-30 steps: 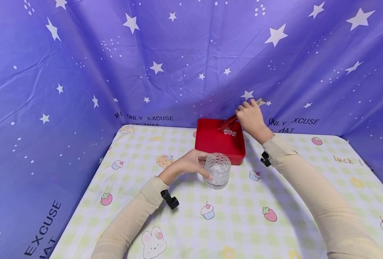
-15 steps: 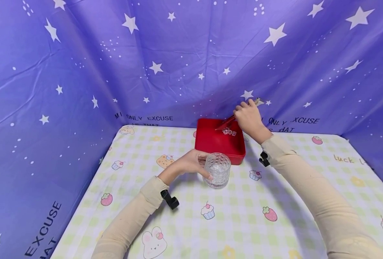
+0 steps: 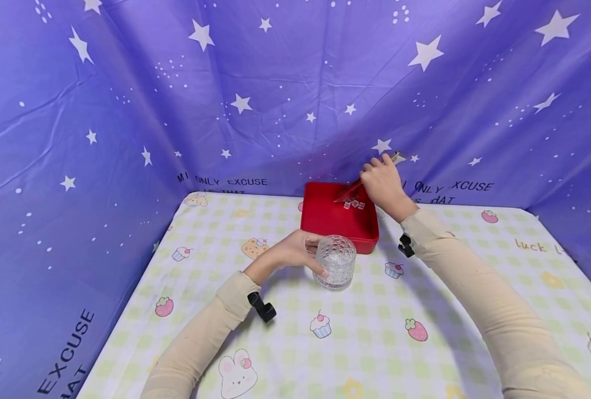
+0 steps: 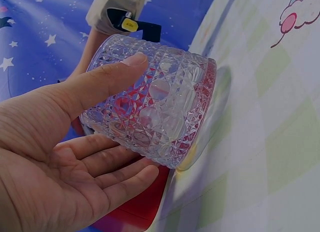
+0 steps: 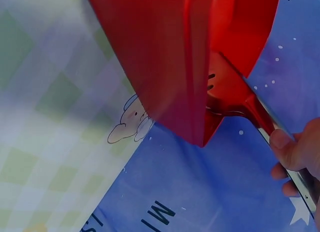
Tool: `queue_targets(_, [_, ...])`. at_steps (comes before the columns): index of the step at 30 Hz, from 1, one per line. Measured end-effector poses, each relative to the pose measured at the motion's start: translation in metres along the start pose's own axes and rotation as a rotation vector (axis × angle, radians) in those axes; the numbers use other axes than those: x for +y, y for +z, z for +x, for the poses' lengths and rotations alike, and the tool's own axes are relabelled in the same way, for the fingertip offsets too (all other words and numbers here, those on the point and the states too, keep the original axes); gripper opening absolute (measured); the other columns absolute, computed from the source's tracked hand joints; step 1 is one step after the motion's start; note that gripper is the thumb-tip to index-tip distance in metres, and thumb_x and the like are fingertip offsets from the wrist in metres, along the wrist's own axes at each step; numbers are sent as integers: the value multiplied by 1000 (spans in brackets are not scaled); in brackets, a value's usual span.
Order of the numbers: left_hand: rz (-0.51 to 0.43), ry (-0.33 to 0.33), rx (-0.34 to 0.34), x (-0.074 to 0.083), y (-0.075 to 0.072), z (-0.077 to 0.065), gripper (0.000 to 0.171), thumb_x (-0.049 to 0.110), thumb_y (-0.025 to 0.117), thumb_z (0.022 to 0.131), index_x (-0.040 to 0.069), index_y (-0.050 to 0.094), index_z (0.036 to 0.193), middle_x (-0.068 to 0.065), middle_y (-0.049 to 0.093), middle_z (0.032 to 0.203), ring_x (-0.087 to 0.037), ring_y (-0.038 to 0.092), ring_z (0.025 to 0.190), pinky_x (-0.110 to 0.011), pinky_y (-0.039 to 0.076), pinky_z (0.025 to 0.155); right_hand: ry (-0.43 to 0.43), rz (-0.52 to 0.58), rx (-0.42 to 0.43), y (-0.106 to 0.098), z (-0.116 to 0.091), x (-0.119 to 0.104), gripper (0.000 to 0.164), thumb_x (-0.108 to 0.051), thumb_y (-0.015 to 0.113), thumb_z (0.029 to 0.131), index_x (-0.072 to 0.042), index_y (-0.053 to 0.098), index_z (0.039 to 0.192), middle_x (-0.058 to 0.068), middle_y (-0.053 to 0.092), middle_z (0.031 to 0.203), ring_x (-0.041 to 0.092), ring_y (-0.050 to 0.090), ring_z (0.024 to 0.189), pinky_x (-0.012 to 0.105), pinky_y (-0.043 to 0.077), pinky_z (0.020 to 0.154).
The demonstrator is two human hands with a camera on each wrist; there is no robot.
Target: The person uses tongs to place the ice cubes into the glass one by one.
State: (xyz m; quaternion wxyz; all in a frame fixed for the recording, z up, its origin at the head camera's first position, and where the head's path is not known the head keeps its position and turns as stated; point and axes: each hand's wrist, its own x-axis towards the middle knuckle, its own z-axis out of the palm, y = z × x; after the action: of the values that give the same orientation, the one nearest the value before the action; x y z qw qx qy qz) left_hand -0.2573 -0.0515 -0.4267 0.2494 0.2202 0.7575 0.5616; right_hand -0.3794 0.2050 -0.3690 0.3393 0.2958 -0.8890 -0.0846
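A clear cut-glass tumbler (image 3: 336, 265) stands on the tablecloth in front of the red box (image 3: 325, 219). My left hand (image 3: 295, 250) holds it from the left; in the left wrist view the thumb lies along one side of the tumbler (image 4: 160, 99) and the fingers are at the other. Behind, my right hand (image 3: 384, 182) grips the handle of a slotted metal scoop (image 5: 231, 97), which mirrors the red. The scoop's head slants down into the box, beside several clear cubes (image 3: 354, 205). Its tip is hard to make out against the red.
The box stands near the table's back edge, close to the starry purple curtain (image 3: 275, 122). A checked tablecloth (image 3: 365, 343) with printed cupcakes and strawberries covers the table. Curtain also runs along the left and right sides.
My right hand and the scoop have shifted slightly left, with the scoop's head a little lower in the box near the cubes. The left hand and tumbler have stayed put.
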Motion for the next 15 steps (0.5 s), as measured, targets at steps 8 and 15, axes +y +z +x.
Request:
queue_targets(8, [6, -4, 5, 1, -1, -1, 68, -3, 89, 69, 2, 66, 133, -14, 73, 125, -20, 68, 113, -28, 57, 99, 28, 38, -32, 0, 2, -9, 24, 5, 59, 87, -4, 67, 67, 12, 66, 71, 32, 52, 71, 47, 37, 78])
queue_targets(15, [8, 0, -7, 2, -1, 0, 69, -2, 89, 69, 1, 65, 134, -14, 72, 126, -20, 68, 114, -27, 57, 100, 53, 44, -80, -3, 2, -10, 16, 3, 63, 84, -5, 69, 72, 12, 69, 76, 33, 56, 76, 47, 39, 79])
